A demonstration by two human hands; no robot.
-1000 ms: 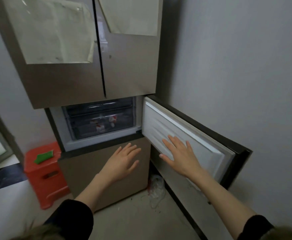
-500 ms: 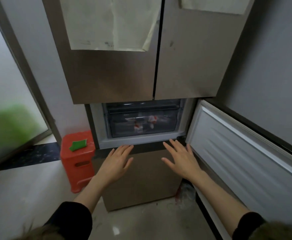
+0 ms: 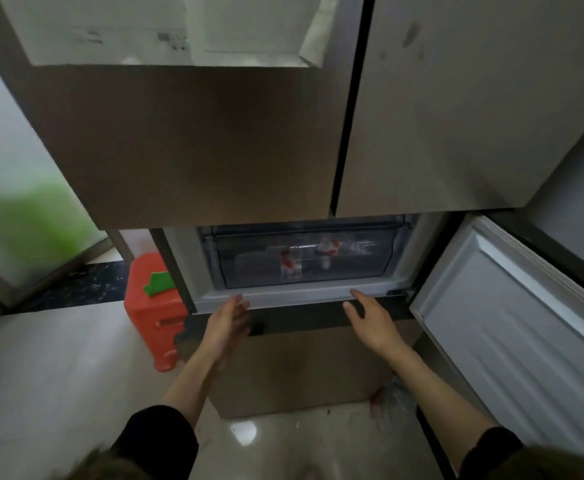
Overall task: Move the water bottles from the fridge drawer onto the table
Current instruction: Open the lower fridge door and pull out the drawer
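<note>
Straight, loose fingers of the left hand (image 3: 227, 322) and right hand (image 3: 370, 318) hold nothing, hovering at the white lower sill of the tall bronze fridge (image 3: 214, 140). Behind the sill, the clear plastic drawer (image 3: 304, 261) holds red-labelled water bottles (image 3: 290, 266) (blurred, count unclear). The white-lined compartment door (image 3: 512, 323) stands open at right; an orange plastic stool (image 3: 152, 306) stands left.

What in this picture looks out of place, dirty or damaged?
Crumpled litter lies on the floor beside the fridge base, under the open door. Dark smudges mark the upper right door. Nothing looks spilled or broken.
</note>
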